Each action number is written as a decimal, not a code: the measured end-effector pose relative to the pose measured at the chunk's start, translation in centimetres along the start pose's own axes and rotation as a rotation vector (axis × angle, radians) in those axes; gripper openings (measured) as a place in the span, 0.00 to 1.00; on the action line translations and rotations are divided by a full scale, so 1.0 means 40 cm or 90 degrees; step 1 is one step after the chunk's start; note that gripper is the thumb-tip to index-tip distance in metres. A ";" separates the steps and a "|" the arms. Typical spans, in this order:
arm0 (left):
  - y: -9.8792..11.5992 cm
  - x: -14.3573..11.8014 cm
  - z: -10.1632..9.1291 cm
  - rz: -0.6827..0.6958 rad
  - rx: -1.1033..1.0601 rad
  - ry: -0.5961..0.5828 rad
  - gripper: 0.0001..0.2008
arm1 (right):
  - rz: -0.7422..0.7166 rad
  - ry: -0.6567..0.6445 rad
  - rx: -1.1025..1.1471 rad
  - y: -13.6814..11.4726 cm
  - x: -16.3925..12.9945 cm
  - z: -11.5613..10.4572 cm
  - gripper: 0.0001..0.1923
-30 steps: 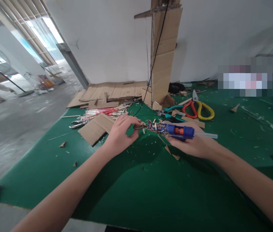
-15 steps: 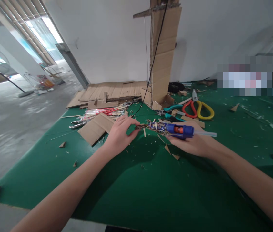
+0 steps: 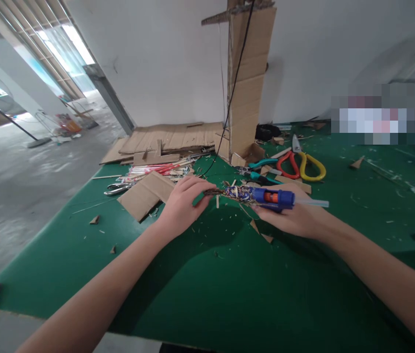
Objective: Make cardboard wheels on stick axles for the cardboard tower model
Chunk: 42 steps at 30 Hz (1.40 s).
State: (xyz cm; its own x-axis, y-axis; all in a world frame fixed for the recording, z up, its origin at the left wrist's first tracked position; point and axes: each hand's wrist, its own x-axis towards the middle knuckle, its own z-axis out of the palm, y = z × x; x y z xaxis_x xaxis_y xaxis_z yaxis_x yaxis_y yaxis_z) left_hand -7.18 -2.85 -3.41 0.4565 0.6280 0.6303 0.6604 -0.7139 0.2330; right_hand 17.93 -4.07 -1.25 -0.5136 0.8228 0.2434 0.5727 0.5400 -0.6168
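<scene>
My right hand (image 3: pixel 292 218) is wrapped round a blue hot glue gun (image 3: pixel 285 199), whose front is crusted with bits of debris. A translucent glue stick (image 3: pixel 316 202) pokes out of its back end, to the right. Between the thumb and fingers of my left hand (image 3: pixel 182 200) is a thin dark brown piece (image 3: pixel 213 192), perhaps cardboard. The gun's nozzle end points left at this piece; whether they touch I cannot tell. Both are held above the green tabletop (image 3: pixel 207 279), which is strewn with small scraps.
Behind my hands stands a tall cardboard post (image 3: pixel 247 83) with a black cable (image 3: pixel 235 93) hanging before it. Scissors (image 3: pixel 312 167) and teal-handled pliers (image 3: pixel 264 177) lie at right. To the left are flat cardboard pieces (image 3: pixel 144 198), red-and-white sticks (image 3: pixel 152 170) and a metal tool (image 3: pixel 117 188).
My left hand and the brown piece have shifted very slightly right, nearer the glue gun's nozzle end. The right hand and glue gun look unmoved.
</scene>
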 end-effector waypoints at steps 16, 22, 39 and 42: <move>0.010 -0.001 0.004 -0.029 0.006 -0.006 0.08 | -0.012 -0.022 0.017 -0.001 -0.002 0.001 0.03; 0.006 -0.002 0.009 -0.014 -0.005 -0.003 0.07 | -0.012 -0.023 0.012 0.003 -0.001 0.004 0.04; 0.012 0.000 0.006 -0.057 -0.031 0.002 0.10 | -0.011 -0.006 0.006 -0.011 0.000 0.007 0.06; 0.012 0.000 0.007 -0.062 -0.031 0.004 0.08 | -0.011 -0.005 -0.001 -0.009 0.000 0.007 0.07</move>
State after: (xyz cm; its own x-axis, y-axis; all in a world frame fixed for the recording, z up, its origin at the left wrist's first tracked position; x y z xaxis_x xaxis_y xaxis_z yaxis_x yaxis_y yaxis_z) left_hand -6.67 -3.11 -3.50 0.3876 0.6933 0.6076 0.6712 -0.6640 0.3295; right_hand 17.54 -4.32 -1.21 -0.5290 0.8117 0.2478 0.5642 0.5545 -0.6117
